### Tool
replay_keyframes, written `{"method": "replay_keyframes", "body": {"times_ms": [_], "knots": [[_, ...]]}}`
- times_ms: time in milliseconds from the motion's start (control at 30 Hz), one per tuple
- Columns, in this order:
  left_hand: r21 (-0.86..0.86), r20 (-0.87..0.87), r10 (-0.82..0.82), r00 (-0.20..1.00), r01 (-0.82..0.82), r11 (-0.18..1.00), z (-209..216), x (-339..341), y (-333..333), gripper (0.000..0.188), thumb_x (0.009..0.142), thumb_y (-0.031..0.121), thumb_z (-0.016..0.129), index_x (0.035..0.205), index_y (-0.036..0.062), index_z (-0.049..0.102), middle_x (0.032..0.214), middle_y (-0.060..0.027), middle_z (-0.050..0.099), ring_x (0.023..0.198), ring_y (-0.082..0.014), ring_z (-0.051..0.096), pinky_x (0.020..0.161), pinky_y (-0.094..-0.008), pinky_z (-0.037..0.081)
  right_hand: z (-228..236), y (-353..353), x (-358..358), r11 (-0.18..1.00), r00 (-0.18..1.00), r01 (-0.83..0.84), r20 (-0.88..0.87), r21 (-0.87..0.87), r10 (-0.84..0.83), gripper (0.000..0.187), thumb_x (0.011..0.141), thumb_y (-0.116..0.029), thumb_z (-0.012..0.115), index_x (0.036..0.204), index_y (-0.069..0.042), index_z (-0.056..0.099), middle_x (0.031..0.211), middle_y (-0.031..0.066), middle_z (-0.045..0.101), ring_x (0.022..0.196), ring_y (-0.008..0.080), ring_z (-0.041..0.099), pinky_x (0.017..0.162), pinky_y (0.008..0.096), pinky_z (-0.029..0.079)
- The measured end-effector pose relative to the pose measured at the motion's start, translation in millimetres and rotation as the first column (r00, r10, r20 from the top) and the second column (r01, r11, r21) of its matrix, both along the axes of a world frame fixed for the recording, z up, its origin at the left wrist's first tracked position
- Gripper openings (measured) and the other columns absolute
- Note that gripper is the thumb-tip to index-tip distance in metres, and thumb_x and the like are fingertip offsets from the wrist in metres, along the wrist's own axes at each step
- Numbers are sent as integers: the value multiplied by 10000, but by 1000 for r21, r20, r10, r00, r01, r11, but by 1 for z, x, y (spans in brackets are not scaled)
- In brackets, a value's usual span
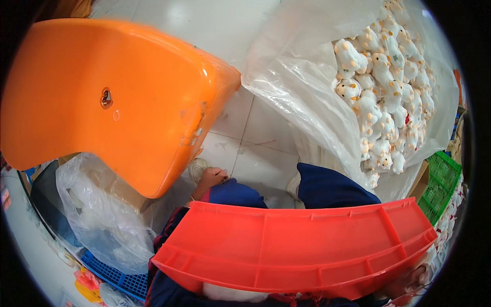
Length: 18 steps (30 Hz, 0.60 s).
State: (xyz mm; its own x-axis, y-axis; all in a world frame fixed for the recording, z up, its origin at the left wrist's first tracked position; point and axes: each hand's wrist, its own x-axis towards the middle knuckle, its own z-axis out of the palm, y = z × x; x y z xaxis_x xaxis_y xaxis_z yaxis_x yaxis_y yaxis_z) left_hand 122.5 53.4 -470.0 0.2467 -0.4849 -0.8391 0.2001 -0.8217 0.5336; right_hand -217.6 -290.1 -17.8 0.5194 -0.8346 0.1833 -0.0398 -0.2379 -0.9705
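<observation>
A red plastic crate [307,235] lies across my lap with its ribbed side facing up, and it hides most of my body. Beyond the crate's left end, my left hand [212,178] is beside my blue-trousered knee. Its fingers are curled together, and anything inside them is hidden. My right hand [417,279] appears at the crate's lower right end, dim and blurred. It is close to the crate, but its fingers cannot be made out. A white patch [232,293] shows beneath the crate's near edge.
An orange plastic stool or table [117,92] stands at the left. A large clear plastic bag [302,87] at the right holds many small white plush animals [383,97]. A green crate [442,179], a clear bag [97,215] and a blue basket [117,276] are around me on tiled floor [261,123].
</observation>
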Motion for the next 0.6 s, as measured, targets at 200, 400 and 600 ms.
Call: {"method": "replay_keyframes", "body": {"times_ms": [200,400,600], "knots": [[-114,53,202,978,-195,974,14,29,4,265,972,250,684,1001,-5,747,856,-60,726,805,-130,678,756,-284,541,-5,2,1,999,999,31,15,15,-31,414,1033,-416,554,1269,-75,551,946,52,489,904,199,490,878,391,440],[-193,140,291,946,-262,946,23,37,18,307,992,216,689,1192,-17,701,1048,-101,728,917,-170,688,838,-310,551,-10,1,0,998,998,52,28,31,-53,382,1042,-392,544,1252,-72,552,929,41,485,888,187,487,871,374,437],[-134,278,335,900,-309,942,17,56,16,412,1057,287,597,1348,-2,630,1227,-96,696,1065,-183,680,865,-306,537,-11,0,0,999,998,43,33,33,-44,350,1051,-367,534,1235,-69,554,913,30,481,872,174,484,864,358,435]]}}
